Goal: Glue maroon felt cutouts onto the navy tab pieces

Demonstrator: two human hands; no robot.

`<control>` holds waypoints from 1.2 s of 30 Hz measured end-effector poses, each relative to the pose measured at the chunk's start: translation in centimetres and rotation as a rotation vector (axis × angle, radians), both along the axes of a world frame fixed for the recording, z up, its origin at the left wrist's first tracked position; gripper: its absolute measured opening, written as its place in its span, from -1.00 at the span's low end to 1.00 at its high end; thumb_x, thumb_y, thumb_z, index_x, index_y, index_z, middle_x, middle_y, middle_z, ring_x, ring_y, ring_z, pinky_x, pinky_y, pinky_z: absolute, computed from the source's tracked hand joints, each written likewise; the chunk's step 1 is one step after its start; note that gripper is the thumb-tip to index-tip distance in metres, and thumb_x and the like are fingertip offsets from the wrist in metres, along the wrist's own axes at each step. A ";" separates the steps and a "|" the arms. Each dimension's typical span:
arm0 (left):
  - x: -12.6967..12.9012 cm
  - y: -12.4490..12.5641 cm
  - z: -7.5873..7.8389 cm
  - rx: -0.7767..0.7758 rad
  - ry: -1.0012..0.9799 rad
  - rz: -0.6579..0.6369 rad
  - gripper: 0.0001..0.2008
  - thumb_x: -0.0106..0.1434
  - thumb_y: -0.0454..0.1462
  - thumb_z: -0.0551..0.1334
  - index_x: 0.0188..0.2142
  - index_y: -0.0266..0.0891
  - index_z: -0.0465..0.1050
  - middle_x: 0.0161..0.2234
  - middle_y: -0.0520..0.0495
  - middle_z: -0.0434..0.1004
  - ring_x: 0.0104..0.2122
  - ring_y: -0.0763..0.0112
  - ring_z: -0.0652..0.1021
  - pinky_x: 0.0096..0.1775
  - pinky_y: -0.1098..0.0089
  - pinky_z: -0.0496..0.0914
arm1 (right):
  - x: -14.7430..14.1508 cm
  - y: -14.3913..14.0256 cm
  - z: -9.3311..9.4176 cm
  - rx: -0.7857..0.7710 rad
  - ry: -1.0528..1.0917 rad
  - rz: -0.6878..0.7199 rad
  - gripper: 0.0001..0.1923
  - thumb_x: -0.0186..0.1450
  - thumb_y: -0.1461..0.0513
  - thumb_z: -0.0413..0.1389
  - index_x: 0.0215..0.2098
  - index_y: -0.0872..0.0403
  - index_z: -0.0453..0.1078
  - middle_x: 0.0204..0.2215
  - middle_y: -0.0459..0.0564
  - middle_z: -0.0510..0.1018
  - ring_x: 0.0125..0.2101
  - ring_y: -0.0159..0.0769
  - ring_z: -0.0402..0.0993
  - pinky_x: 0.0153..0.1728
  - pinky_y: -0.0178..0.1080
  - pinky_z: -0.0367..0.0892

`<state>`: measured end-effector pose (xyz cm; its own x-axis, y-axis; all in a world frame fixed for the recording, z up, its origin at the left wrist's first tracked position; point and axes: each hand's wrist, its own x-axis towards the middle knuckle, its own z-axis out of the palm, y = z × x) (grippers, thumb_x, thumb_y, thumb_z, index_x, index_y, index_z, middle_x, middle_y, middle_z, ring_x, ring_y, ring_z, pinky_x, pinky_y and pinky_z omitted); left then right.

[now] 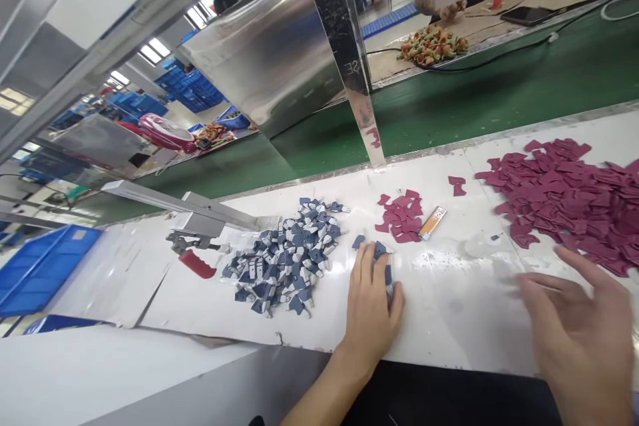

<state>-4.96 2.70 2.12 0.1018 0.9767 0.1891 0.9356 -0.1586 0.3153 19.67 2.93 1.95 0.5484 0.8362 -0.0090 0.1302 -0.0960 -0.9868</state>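
My left hand (372, 299) rests on the white tabletop, fingers stretched forward and thumb apart. Several small dark blue pieces (381, 249) lie at its fingertips and between index finger and thumb. Left of it spreads a pile of dark blue and light grey pieces (294, 249). My right hand (579, 333) hovers over the table at the right, blurred by motion, with fingers apart and nothing visible in them. Beyond it lies a large heap of flat maroon pieces (574, 193). A smaller maroon group (401, 216) sits between the hands, farther back.
A toggle clamp with a red handle (197, 264) stands left of the blue pile. An orange-and-white packet (432, 223) touches the small maroon group. A metal post (344, 46) rises at the table's back edge. Across the green belt (449, 103), another person's hand (452, 10) is near small orange-green pieces.
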 end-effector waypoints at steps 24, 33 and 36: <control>2.5 -1.9 1.1 -0.012 -0.152 -0.232 -0.88 0.54 -0.29 0.24 0.03 -0.14 0.44 -0.14 -0.05 0.64 -0.17 0.27 0.57 -0.13 0.25 0.47 | 0.4 -0.3 -0.3 -0.112 -0.148 0.227 -0.55 0.43 -0.11 0.31 0.09 -0.01 0.56 -0.15 0.00 0.69 -0.20 -0.13 0.60 -0.14 -0.12 0.43; 6.7 -0.3 1.4 0.008 -0.253 -0.407 -0.90 0.60 -0.28 0.12 -0.07 -0.13 0.41 -0.28 0.05 0.62 -0.31 0.38 0.55 -0.24 0.35 0.46 | 2.6 -0.8 -0.1 -0.025 -0.061 0.037 -0.59 0.45 -0.13 0.26 -0.08 0.03 0.55 -0.27 -0.04 0.63 -0.26 -0.16 0.56 -0.21 -0.18 0.47; 7.5 0.1 0.8 0.078 -0.202 -0.360 -0.87 0.58 -0.28 0.17 -0.17 -0.13 0.41 -0.37 0.07 0.58 -0.38 0.36 0.49 -0.29 0.30 0.36 | 2.6 -0.8 -0.4 -0.028 -0.059 0.043 -0.61 0.46 -0.12 0.24 -0.10 0.03 0.54 -0.31 -0.06 0.60 -0.30 -0.19 0.53 -0.25 -0.20 0.46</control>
